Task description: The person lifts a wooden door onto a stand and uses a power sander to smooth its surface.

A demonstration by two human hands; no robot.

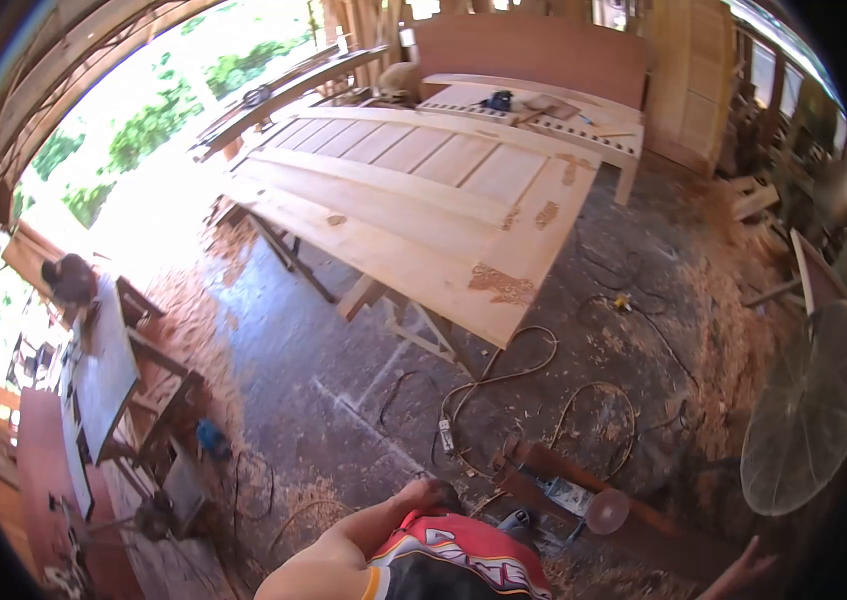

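Note:
My left hand (431, 492) is close in front of my red and black shirt (464, 550), at the bottom centre. Its fingers are in dark shade, so their shape and anything in them are hidden. Low on the right, my right hand (747, 565) reaches out with its fingers stretched and nothing seen in them. Nearest to it is a long brown wooden beam (664, 540) carrying a metal machine part (569, 495) and a pale round disc (607, 512). A large panelled wooden door (424, 215) lies across trestles ahead of me, with brown patches on its near end.
Cords (489, 380) and a white socket block (446, 435) lie on the dusty floor. A round fan guard (809, 410) stands right. Behind the door is a slotted workbench (604, 140) with tools. Another bench (104, 370) stands left, with wood shavings (184, 330) nearby.

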